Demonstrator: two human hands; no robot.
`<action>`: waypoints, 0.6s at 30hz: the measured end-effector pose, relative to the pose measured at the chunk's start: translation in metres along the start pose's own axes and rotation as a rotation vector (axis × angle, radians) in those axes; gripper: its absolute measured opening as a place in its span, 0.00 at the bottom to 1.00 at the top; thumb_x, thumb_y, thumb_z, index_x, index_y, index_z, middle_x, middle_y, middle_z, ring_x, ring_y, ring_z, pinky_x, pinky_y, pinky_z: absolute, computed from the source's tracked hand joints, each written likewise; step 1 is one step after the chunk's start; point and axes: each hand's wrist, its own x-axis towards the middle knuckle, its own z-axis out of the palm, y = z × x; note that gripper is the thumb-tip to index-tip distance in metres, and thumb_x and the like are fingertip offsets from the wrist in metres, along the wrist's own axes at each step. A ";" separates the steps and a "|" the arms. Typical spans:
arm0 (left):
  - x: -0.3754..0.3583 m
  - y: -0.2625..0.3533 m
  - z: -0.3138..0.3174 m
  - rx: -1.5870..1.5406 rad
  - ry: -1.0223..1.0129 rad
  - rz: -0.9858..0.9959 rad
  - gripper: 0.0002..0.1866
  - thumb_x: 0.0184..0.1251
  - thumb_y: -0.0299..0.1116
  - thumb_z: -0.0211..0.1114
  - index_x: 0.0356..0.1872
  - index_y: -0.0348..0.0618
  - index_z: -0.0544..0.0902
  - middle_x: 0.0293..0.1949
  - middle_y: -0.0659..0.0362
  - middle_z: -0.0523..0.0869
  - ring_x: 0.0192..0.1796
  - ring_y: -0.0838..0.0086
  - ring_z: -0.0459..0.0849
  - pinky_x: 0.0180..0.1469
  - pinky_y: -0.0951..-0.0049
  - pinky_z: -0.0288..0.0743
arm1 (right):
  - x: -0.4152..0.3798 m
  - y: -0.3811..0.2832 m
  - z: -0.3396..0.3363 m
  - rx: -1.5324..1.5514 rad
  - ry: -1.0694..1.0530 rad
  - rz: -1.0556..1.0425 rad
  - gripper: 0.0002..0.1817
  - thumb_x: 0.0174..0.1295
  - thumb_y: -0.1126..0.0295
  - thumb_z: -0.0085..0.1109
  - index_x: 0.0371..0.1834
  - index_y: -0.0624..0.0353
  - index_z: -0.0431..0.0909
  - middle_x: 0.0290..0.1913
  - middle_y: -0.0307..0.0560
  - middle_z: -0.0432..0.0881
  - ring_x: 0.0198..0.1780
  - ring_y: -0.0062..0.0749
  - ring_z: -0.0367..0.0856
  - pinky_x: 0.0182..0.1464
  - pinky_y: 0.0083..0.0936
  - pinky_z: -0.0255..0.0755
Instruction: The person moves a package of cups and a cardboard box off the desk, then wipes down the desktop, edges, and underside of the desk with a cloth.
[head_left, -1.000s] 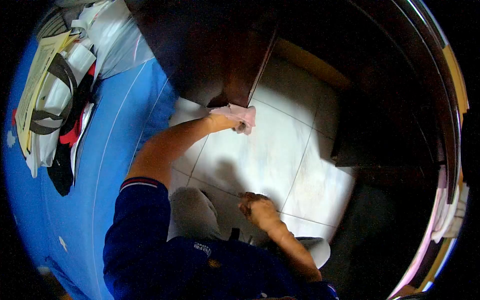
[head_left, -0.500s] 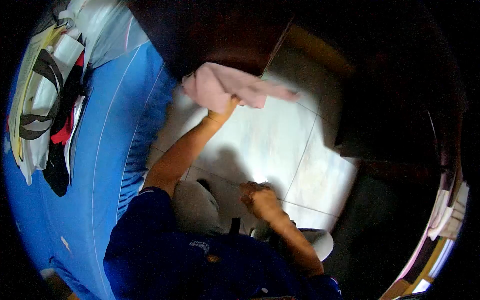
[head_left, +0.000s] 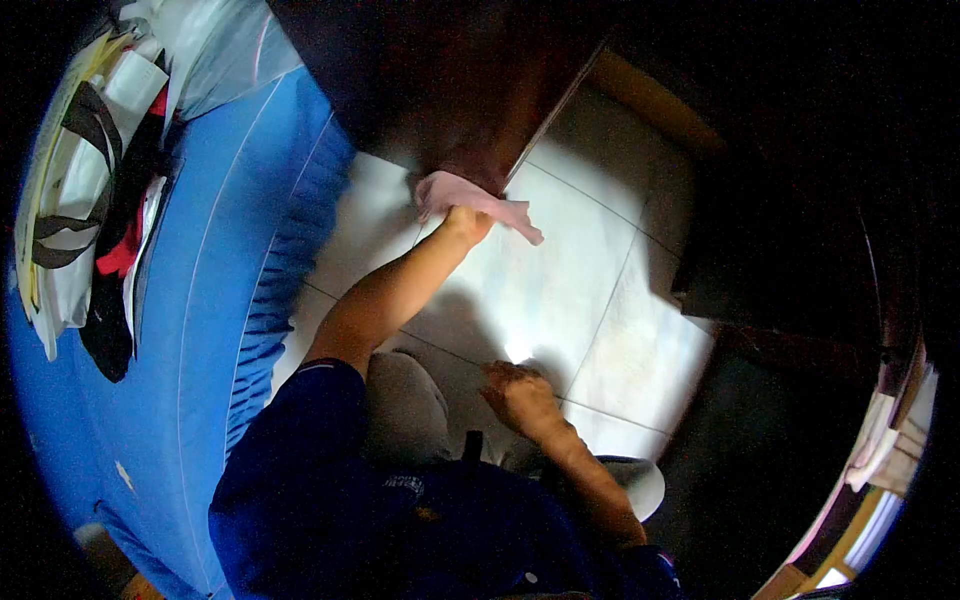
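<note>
A pink cloth (head_left: 452, 190) is bunched in my left hand (head_left: 470, 224), whose fingers are closed on it. The cloth lies against the lower corner of a dark brown furniture panel (head_left: 450, 90), just above the tiled floor, and one end hangs loose to the right. My right hand (head_left: 525, 400) is in front of my knees with its fingers curled. A bright patch of light shows on the floor just beyond that hand. What the curled fingers hold, if anything, is hidden.
A bed with a blue sheet (head_left: 215, 240) runs along the left, with papers, a bag with dark handles (head_left: 90, 130) and clear plastic on it. Dark furniture (head_left: 790, 220) stands close on the right. Pale floor tiles (head_left: 560, 270) lie between them.
My left hand has brought the cloth from a spread, raised position to the panel's lower corner, where it is now more bunched. The right hand has barely moved.
</note>
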 end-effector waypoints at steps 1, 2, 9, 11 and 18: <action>-0.002 0.000 0.001 0.014 -0.008 -0.022 0.43 0.65 0.56 0.61 0.66 0.29 0.60 0.55 0.42 0.76 0.55 0.50 0.76 0.69 0.51 0.66 | -0.001 -0.005 -0.006 0.044 0.042 -0.010 0.19 0.67 0.59 0.58 0.56 0.59 0.79 0.54 0.55 0.83 0.54 0.47 0.83 0.57 0.39 0.76; -0.004 0.000 0.003 0.050 -0.022 -0.043 0.44 0.65 0.57 0.61 0.67 0.28 0.59 0.56 0.41 0.76 0.56 0.49 0.76 0.69 0.51 0.65 | -0.001 -0.008 -0.009 0.088 0.086 -0.022 0.19 0.67 0.59 0.58 0.55 0.59 0.79 0.54 0.55 0.83 0.54 0.47 0.83 0.57 0.38 0.76; -0.041 0.017 0.026 0.523 -0.369 -0.273 0.52 0.64 0.53 0.61 0.70 0.20 0.42 0.68 0.40 0.66 0.71 0.53 0.65 0.71 0.49 0.64 | 0.015 -0.008 -0.010 0.053 -0.033 -0.003 0.20 0.68 0.59 0.58 0.57 0.58 0.79 0.57 0.56 0.82 0.57 0.48 0.81 0.61 0.39 0.74; -0.007 0.008 -0.010 0.484 -0.346 -0.198 0.47 0.66 0.51 0.58 0.68 0.18 0.47 0.64 0.34 0.69 0.66 0.48 0.71 0.71 0.48 0.65 | 0.014 -0.008 -0.012 0.062 -0.157 0.055 0.21 0.67 0.60 0.58 0.58 0.59 0.78 0.58 0.57 0.81 0.60 0.48 0.79 0.62 0.40 0.73; -0.088 -0.012 0.052 0.481 -0.669 -0.318 0.52 0.64 0.71 0.38 0.46 0.14 0.73 0.52 0.28 0.78 0.60 0.37 0.76 0.67 0.45 0.67 | 0.022 -0.004 -0.034 0.333 0.476 0.108 0.28 0.68 0.60 0.61 0.67 0.63 0.70 0.62 0.62 0.77 0.62 0.53 0.77 0.62 0.36 0.73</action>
